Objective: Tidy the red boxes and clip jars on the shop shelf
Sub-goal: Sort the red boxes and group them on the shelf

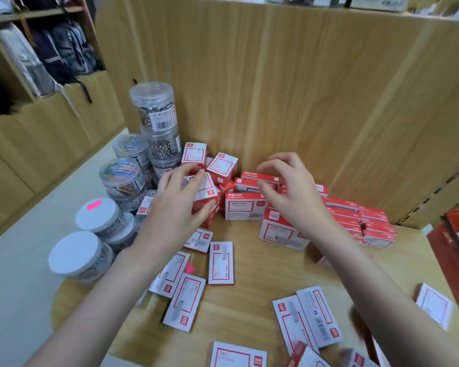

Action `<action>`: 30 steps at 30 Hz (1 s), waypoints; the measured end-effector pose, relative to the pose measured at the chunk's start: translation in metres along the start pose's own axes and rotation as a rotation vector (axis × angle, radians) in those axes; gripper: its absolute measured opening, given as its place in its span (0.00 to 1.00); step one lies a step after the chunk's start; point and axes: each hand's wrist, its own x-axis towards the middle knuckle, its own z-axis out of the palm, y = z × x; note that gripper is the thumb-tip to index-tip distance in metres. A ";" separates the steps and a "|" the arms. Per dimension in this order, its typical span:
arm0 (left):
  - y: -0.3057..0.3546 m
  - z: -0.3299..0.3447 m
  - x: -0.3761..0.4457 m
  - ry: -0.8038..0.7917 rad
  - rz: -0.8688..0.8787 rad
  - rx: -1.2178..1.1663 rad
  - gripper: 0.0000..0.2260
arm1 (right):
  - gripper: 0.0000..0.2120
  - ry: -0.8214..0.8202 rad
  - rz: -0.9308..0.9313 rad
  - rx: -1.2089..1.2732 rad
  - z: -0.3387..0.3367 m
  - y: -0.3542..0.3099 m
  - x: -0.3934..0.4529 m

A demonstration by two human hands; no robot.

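Observation:
Many small red-and-white boxes lie on the wooden shelf (249, 300). My left hand (175, 205) grips one small red box (208, 193) in the jumbled heap near the back panel. My right hand (289, 189) hovers over the stacked red boxes (245, 206), fingers curled loosely, holding nothing. A row of flat red boxes (361, 221) runs to the right. Clear clip jars (154, 107) stand stacked at the back left, and white-lidded jars (76, 254) sit at the shelf's left edge. Loose flat boxes (220, 262) lie scattered in front.
A wooden back panel (276, 88) and side panel (421, 128) enclose the shelf corner. More flat boxes (306, 317) lie near the front edge. A red pouch (453, 255) sits off the shelf's right. Across the aisle stand wooden shelves holding backpacks (64, 54).

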 end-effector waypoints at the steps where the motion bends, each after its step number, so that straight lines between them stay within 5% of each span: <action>1: 0.000 0.003 0.001 0.018 0.016 0.013 0.23 | 0.09 0.008 0.007 0.000 -0.004 0.000 -0.003; 10: 0.011 -0.007 -0.014 0.144 0.178 -0.008 0.15 | 0.05 -0.034 -0.106 0.062 -0.021 -0.011 -0.041; 16: 0.001 -0.004 -0.074 -0.131 0.295 -0.144 0.09 | 0.08 -0.466 -0.152 0.048 -0.001 -0.013 -0.075; 24: -0.007 -0.013 -0.112 -0.184 0.304 0.067 0.11 | 0.21 -0.637 -0.249 -0.213 0.046 -0.023 -0.072; 30: -0.013 -0.010 -0.123 -0.300 0.261 0.016 0.12 | 0.18 -0.748 -0.266 -0.372 0.022 -0.021 -0.070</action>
